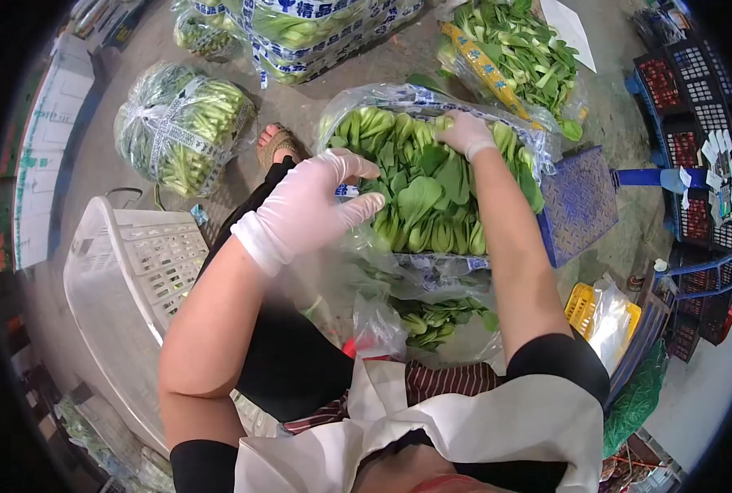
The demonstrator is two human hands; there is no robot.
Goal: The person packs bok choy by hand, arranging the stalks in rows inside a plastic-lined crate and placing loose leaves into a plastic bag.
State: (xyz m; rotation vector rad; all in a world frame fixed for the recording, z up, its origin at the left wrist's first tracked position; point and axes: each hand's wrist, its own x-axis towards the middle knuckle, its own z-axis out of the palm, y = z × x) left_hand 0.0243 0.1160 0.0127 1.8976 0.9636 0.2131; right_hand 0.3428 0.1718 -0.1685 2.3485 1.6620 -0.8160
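Rows of bok choy [419, 197] fill a plastic-lined container [366, 97] in front of me, leaves meeting in the middle and pale stems along the near and far sides. My left hand [304, 205], in a white glove, is at the container's left edge. Its thumb and fingers are apart, with nothing between them. At the far row, right of centre, my gloved right hand [469, 135] has its fingers curled down on the bok choy stems. Some of those fingertips are hidden among the stems.
A white plastic basket [128, 271] stands at my left, near a wrapped bundle of greens [187, 127]. Behind are a large bagged stack [325, 41] and an opened bag of bok choy [522, 53]. A blue metal platform [580, 205] adjoins the container's right side.
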